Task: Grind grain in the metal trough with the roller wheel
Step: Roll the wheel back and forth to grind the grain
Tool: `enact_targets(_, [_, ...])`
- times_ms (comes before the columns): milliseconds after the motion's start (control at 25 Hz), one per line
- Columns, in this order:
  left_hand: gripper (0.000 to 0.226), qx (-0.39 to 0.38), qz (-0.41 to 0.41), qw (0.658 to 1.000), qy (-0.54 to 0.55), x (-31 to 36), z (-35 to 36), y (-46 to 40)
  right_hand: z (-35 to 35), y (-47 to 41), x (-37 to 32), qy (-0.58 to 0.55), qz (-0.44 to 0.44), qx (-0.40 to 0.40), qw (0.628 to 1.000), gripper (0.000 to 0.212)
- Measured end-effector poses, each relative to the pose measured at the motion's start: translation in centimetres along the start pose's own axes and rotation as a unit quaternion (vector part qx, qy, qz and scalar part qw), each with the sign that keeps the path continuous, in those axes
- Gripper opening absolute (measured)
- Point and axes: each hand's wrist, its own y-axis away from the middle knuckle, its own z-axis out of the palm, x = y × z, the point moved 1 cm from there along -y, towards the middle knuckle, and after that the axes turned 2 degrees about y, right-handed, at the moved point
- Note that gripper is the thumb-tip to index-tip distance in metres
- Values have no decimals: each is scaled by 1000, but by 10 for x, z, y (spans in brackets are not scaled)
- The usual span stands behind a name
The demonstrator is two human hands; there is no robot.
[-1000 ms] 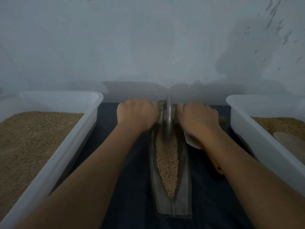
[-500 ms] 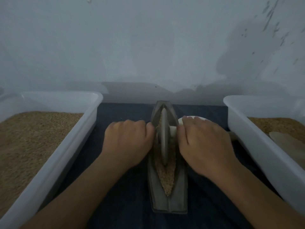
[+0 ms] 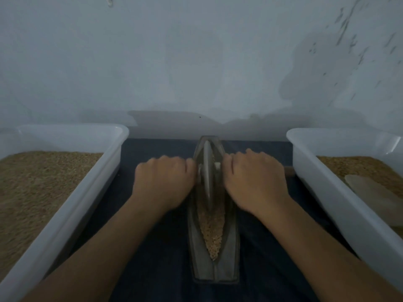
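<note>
Both fists curled round the axle, left hand [image 3: 164,183] and right hand [image 3: 253,182] flanking the roller wheel [image 3: 207,175]; wheel sits upright mid metal trough [image 3: 214,270], grain [image 3: 212,232] heaped nearer me on the dark cloth [image 3: 152,269].

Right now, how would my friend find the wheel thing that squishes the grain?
Look between the two white tubs of grain, on the dark cloth. A long grey metal trough lies there. The roller wheel stands on edge inside it between both hands: the only thin round disc.
</note>
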Motion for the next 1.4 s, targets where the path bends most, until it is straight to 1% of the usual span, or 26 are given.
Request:
enact_targets(80, [23, 41, 47, 998, 9, 5, -13, 42, -12, 36, -5, -26, -15, 36, 999, 62])
enact_targets(120, [23, 58, 64, 996, 22, 8, -19, 58, -17, 52, -6, -20, -18, 50, 998, 63])
enact_targets(200, [20, 67, 85, 993, 38, 9, -25, 76, -21, 68, -5, 14, -32, 77, 996, 63])
enact_targets(280, [22, 62, 83, 994, 41, 6, -25, 72, -21, 64, -4, 23, -43, 84, 995, 61])
enact_targets(320, [23, 55, 72, 996, 19, 6, -22, 62, -19, 53, -4, 10, -38, 67, 997, 60])
enact_targets(360, [21, 43, 59, 997, -14, 7, -16, 47, -16, 38, -3, -4, -25, 31, 999, 58])
enact_targets(400, [19, 31, 38, 998, -37, 7, -8, 29, -10, 20, -1, 5, -15, -3, 1000, 55])
enact_targets(440, [18, 11, 0, 999, -38, 5, -1, 7, -1, -1, 3, 28, -13, -27, 999, 53])
enact_targets(480, [18, -12, -34, 999, -26, 0, 4, -18, 8, -24, 7, 46, -9, -41, 998, 50])
enact_targets(560, [29, -77, -90, 992, 36, -12, 14, -60, 20, -64, 12, 34, 8, -58, 998, 45])
enact_targets(600, [35, -97, -112, 987, 70, -17, 17, -76, 22, -80, 14, 26, 21, -71, 997, 43])
enact_targets(680, [42, -99, -150, 978, 105, -19, 20, -94, 25, -92, 15, 18, 44, -94, 994, 38])
enact_targets(720, [43, -92, -147, 980, 92, -17, 19, -93, 27, -89, 18, 16, 49, -95, 994, 38])
enact_targets(800, [38, -75, -92, 993, 29, -8, 10, -70, 23, -64, 19, -7, 60, -90, 994, 42])
enact_targets(840, [32, -56, -61, 996, 14, -5, 6, -53, 18, -45, 15, -8, 51, -78, 996, 44])
enact_targets(920, [17, -4, -3, 1000, 1, 0, 1, -6, 4, -2, 4, 12, 0, -26, 1000, 49])
enact_targets(1000, [19, 29, 24, 999, 15, 8, -10, 41, -13, 38, -4, 7, -26, 26, 999, 61])
enact_targets(1080, [25, 71, 51, 995, 48, 10, -18, 67, -21, 63, -4, 36, -34, 44, 998, 66])
enact_targets(1120, [28, 80, 64, 994, 47, 9, -21, 70, -22, 68, -4, 48, -33, 51, 997, 67])
enact_targets(1160, [29, 66, 72, 995, 36, 8, -21, 69, -23, 67, -4, 55, -36, 56, 996, 66])
enact_targets(1200, [27, 55, 74, 996, 19, 7, -17, 65, -22, 61, -5, 61, -42, 59, 996, 65])
enact_targets(1280, [19, 42, 53, 998, -5, 2, -5, 42, -14, 32, -7, 56, -30, 34, 997, 62])
enact_targets(1360, [16, 11, 1, 1000, -26, -2, 5, 7, 1, -6, -1, 43, -7, 0, 999, 58])
enact_targets(1400, [20, -3, -28, 1000, -13, -4, 10, -15, 9, -27, 5, 35, 5, -19, 999, 54])
